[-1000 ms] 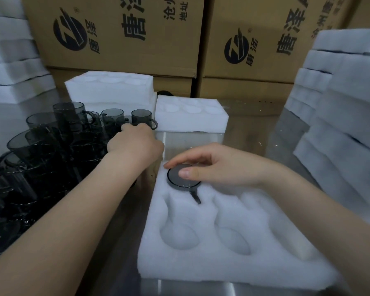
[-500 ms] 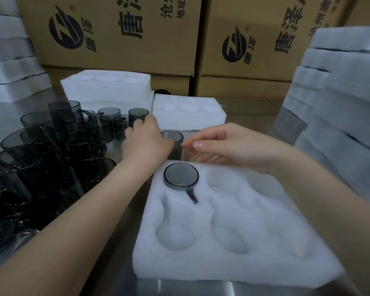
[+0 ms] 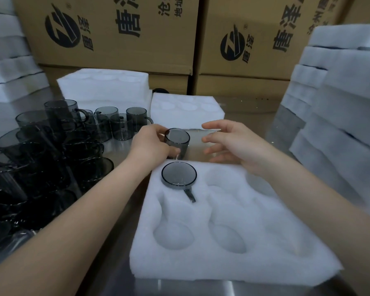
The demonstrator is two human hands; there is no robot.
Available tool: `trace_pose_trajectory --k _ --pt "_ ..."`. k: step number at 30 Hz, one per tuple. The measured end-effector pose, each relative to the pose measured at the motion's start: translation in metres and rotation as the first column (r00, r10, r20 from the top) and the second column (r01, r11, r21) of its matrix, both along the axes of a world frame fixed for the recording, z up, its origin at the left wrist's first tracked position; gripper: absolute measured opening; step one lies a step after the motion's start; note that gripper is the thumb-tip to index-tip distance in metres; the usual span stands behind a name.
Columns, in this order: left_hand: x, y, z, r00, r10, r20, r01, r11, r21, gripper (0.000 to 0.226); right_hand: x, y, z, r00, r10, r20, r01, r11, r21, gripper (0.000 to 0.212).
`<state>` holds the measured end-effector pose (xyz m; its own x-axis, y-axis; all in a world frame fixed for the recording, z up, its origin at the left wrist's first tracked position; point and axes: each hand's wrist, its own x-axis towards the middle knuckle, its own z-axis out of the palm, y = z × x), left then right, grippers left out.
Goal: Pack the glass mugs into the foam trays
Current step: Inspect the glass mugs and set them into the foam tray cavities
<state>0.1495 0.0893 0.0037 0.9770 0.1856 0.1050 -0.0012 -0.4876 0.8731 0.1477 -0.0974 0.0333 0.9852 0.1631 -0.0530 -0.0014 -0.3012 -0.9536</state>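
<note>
A white foam tray with round pockets lies in front of me on the steel table. One smoky glass mug sits in its far left pocket, handle pointing toward me. My left hand grips a second smoky mug upright just beyond the tray's far edge. My right hand hovers open beside that mug on its right, fingers spread, not touching it. Several more dark glass mugs are crowded on the table at the left.
Two foam blocks stand behind the tray. Stacks of foam trays rise at the right, more foam at the far left. Printed cardboard boxes wall off the back.
My left hand drew a mug out of the cluster and brought it right, toward the tray. My right hand left the packed mug and lifted toward the carried one.
</note>
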Motion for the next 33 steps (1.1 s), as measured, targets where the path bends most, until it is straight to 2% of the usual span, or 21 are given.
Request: trace_pose_trajectory --k 2,4,6,11,14,17,22,26,30,33 --pt "-0.003 -0.003 0.007 0.988 -0.031 0.152 0.021 0.997 0.069 0.051 0.001 -0.002 -0.001 0.999 0.039 0.012 -0.039 0.999 0.008 0.041" --pt "-0.009 -0.01 0.016 0.953 -0.119 0.28 0.107 0.993 0.057 0.051 0.001 -0.005 -0.002 0.994 0.093 0.05 -0.096 0.994 0.044 0.056" --pt "-0.015 -0.019 0.023 0.915 -0.197 0.352 0.2 0.979 0.029 0.048 0.0 -0.006 -0.002 0.982 0.134 0.134 -0.146 0.986 0.083 0.062" --pt "-0.026 -0.03 0.027 0.888 -0.253 0.385 0.285 0.958 -0.027 0.045 -0.003 -0.006 -0.004 0.932 0.111 0.345 -0.172 0.974 0.15 0.049" --pt "-0.027 -0.029 0.025 0.876 -0.269 0.4 0.304 0.952 -0.026 0.045 -0.004 -0.004 -0.004 0.908 0.087 0.409 -0.121 0.991 0.058 0.043" --pt "-0.027 -0.028 0.023 0.864 -0.316 0.392 0.356 0.934 -0.031 0.044 -0.006 -0.001 -0.005 0.893 0.067 0.446 -0.057 0.998 -0.036 0.045" --pt "-0.027 -0.031 0.023 0.845 -0.376 0.38 0.371 0.924 0.088 0.048 -0.01 0.007 -0.002 0.905 -0.078 0.418 0.032 0.993 0.115 0.036" --pt "-0.024 -0.028 0.02 0.848 -0.391 0.358 0.401 0.915 0.05 0.053 -0.011 0.004 0.001 0.947 -0.116 0.301 0.041 0.969 0.245 0.026" --pt "-0.021 -0.025 0.017 0.84 -0.387 0.381 0.432 0.901 -0.038 0.052 -0.007 -0.002 0.002 0.993 -0.043 0.114 -0.005 0.922 0.388 0.02" --pt "-0.02 -0.022 0.016 0.835 -0.362 0.414 0.443 0.889 -0.116 0.052 -0.002 -0.007 0.003 0.994 0.073 0.083 -0.101 0.901 0.422 0.03"
